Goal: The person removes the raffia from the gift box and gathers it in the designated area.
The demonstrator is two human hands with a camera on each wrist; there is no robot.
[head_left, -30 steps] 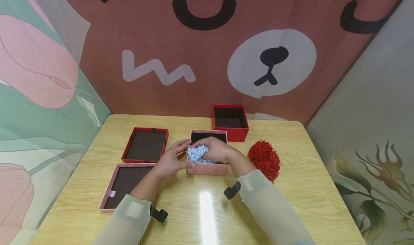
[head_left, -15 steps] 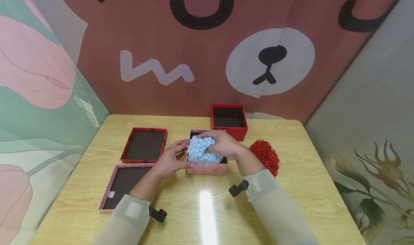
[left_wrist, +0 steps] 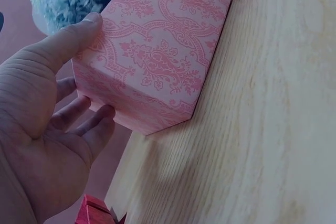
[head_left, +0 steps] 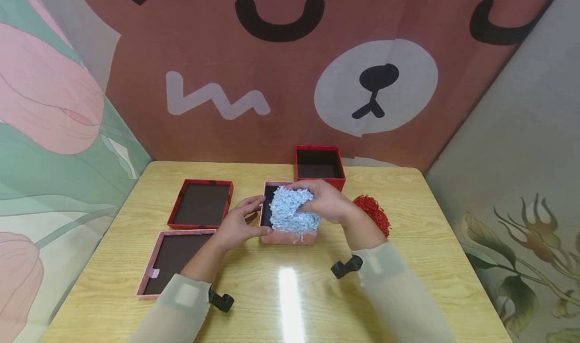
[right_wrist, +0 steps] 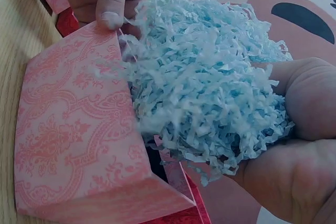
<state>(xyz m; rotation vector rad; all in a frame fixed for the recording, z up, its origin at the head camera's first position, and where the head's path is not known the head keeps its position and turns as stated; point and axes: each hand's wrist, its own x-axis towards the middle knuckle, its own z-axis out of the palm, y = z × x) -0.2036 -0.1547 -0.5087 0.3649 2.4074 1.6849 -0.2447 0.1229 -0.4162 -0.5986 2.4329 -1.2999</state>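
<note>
A pink patterned box [head_left: 287, 238], with no lid on it, stands mid-table. My left hand [head_left: 240, 224] holds its left end, the thumb at the front rim and the fingers along the side wall, as the left wrist view shows. Light-blue shredded paper [head_left: 292, 209] bunches in my right hand [head_left: 328, 202], which grips it from the right side. In the right wrist view the shredded paper [right_wrist: 205, 77] rises above the box opening, with loose strands hanging against the front rim. Part of the dark interior shows on the left; the bunch hides the rest.
Behind the pink box is an open red box [head_left: 333, 183]. A heap of red shredded paper [head_left: 373, 214] lies to the right, partly behind my right forearm. On the left are a red lid [head_left: 199, 204] and a pink lid [head_left: 174, 262], both dark side up.
My right hand has lifted the blue shredded paper from inside the pink box up to its rim and shifted right. More of the bunch shows now. The left hand stays at the box.
</note>
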